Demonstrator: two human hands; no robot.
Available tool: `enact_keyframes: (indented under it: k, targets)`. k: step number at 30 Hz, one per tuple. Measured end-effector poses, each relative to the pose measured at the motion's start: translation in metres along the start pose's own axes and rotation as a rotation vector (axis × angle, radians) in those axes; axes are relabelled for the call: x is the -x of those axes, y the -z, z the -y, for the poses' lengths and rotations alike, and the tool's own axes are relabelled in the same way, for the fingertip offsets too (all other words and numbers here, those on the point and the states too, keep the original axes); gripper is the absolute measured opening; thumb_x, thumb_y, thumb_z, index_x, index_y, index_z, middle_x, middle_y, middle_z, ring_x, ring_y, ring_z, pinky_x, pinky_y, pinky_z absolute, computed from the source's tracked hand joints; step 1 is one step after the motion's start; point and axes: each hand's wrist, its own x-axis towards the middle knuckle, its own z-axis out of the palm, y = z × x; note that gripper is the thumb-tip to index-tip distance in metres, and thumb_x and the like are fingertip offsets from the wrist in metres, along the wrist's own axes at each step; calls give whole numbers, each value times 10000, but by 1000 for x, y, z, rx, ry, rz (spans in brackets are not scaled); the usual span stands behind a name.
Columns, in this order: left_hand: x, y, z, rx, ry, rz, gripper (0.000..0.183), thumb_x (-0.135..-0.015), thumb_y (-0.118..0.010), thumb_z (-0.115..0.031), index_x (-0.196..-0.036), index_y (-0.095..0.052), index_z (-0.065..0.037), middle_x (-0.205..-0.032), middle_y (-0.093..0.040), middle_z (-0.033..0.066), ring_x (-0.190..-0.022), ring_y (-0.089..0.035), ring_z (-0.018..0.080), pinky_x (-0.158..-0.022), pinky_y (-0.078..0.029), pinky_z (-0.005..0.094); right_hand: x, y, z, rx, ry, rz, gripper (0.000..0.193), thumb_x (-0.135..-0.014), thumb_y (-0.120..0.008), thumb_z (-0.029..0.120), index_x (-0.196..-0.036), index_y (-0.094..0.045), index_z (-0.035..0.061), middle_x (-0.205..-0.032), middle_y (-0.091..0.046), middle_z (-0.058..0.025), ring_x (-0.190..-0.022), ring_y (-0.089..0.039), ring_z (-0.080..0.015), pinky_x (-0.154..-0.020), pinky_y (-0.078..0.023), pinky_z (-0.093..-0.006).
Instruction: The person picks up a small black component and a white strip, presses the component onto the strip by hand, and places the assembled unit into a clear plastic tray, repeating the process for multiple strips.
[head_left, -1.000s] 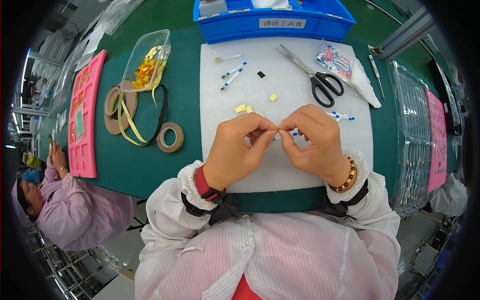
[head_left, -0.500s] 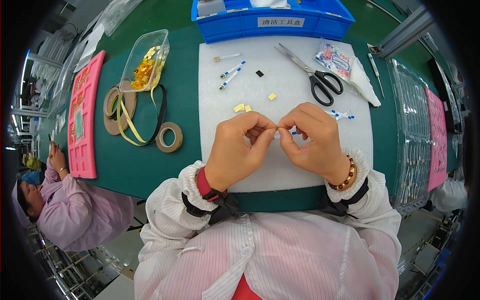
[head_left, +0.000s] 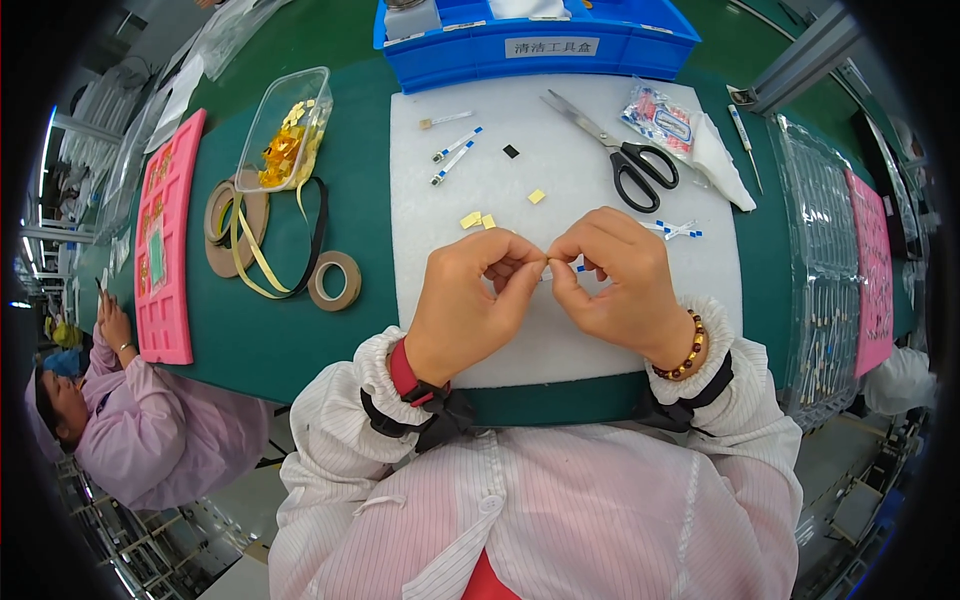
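Observation:
Over the white foam mat [head_left: 440, 350] my two hands meet fingertip to fingertip. My left hand [head_left: 473, 310] pinches thumb against forefinger. My right hand [head_left: 618, 285] is closed in the same pinch, touching the left. What sits between the fingertips is tiny and mostly hidden. A bit of white strip with a blue end [head_left: 581, 268] shows just under the right fingers; I cannot tell whether it is held. Beyond my hands lie small yellow squares [head_left: 471, 220], a single yellow square [head_left: 537, 196], a black square [head_left: 511, 151] and short flat ribbon cables [head_left: 453, 164] with blue ends.
Black-handled scissors [head_left: 640, 165] and crossed ribbon cables [head_left: 672, 230] lie right of centre. A blue bin [head_left: 460, 68] stands behind. At left are a clear tub [head_left: 262, 120], tape rolls [head_left: 335, 281] and a pink tray [head_left: 165, 310]. Clear trays [head_left: 800, 200] flank the right; another person sits left.
The view has shifted slightly, so the things on the mat appear a little further left and lower. Both hands keep their pinch at nearly the same place.

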Motion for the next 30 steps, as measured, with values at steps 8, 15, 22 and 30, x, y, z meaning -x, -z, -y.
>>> enact_keyframes:
  k: [8,15,22,30]
  targets:
    - [0,-1,-1,42,18,4,35,-872,-722,23,-900,-705,36,-782,-702,90,-658,-653,120,-591,-503,246,0,1,0,10,-26,12,137,-727,-730,-2,-812,-652,73,-757,-639,-50,-690,-626,-233,-599,-499,-339]
    - [0,2,1,84,10,16,56,-880,-714,7,-915,-692,45,-823,-722,101,-736,-701,144,-697,-559,264,-1,2,4,-97,-120,28,104,-757,-738,16,-818,-677,75,-741,-639,-32,-625,-567,-184,-552,-455,-305]
    - [1,3,3,136,59,37,70,-889,-705,-7,-927,-682,48,-833,-725,104,-771,-710,149,-742,-569,274,0,2,3,-145,-129,32,83,-775,-741,24,-816,-688,72,-729,-641,-28,-613,-553,-174,-540,-440,-301]
    - [0,4,4,107,51,62,69,-886,-698,-8,-926,-675,43,-822,-719,113,-761,-709,162,-734,-566,285,0,2,1,-130,-100,43,89,-768,-741,24,-814,-681,70,-725,-637,-26,-616,-552,-180,-533,-433,-307]
